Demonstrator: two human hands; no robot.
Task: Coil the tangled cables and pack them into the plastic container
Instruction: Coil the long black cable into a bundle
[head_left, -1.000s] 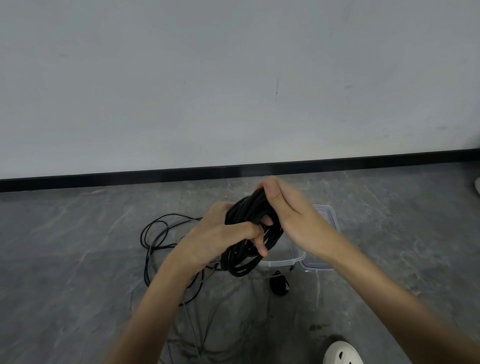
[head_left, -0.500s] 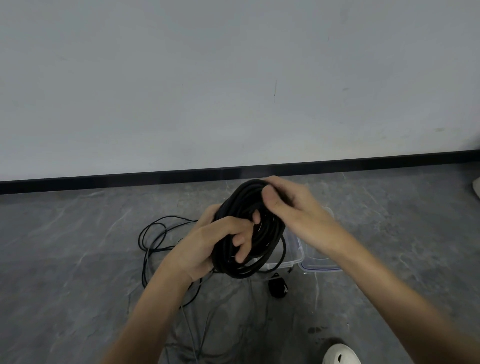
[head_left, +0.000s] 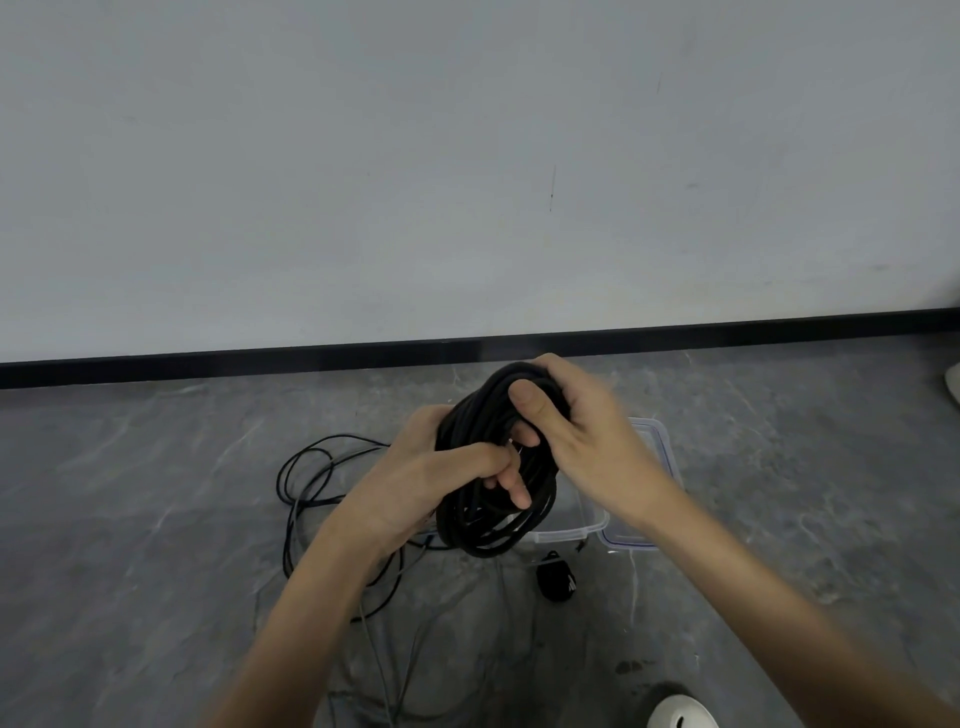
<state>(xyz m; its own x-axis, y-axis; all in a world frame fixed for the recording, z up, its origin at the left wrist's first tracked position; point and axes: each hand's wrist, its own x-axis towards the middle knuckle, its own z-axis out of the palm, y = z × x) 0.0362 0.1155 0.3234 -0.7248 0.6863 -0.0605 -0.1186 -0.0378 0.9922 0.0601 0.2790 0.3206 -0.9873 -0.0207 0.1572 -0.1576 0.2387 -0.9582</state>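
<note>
Cable bundle: a thick black cable wound into a fat coil (head_left: 485, 530) is held in the air between both hands, above the near side of the box, not yet in it.
Left hand: the left hand (head_left: 421, 480) wraps the coil's left side, fingers curled through the middle, likely to stop the turns from springing apart.
Right hand: the right hand (head_left: 587, 441) clamps the top of the coil, thumb pressed on the front, probably squeezing it to fit the box.
Container: a clear rectangular plastic container (head_left: 592, 512) sits open on the grey floor below the hands, near the wall's black skirting; what seems its blue-rimmed lid (head_left: 631, 543) lies just beside it on the right.
Loose cables: thin black and grey cables (head_left: 311, 483) sprawl on the floor to the left and towards the near edge, uncoiled.
Hidden: the hands and coil cover most of the container, so I cannot tell what it holds; the coil's free end is not visible.
Unclear: a small black object (head_left: 556, 577) in front of the box may be a plug; a white shoe (head_left: 680, 714) is cut off by the bottom edge.
</note>
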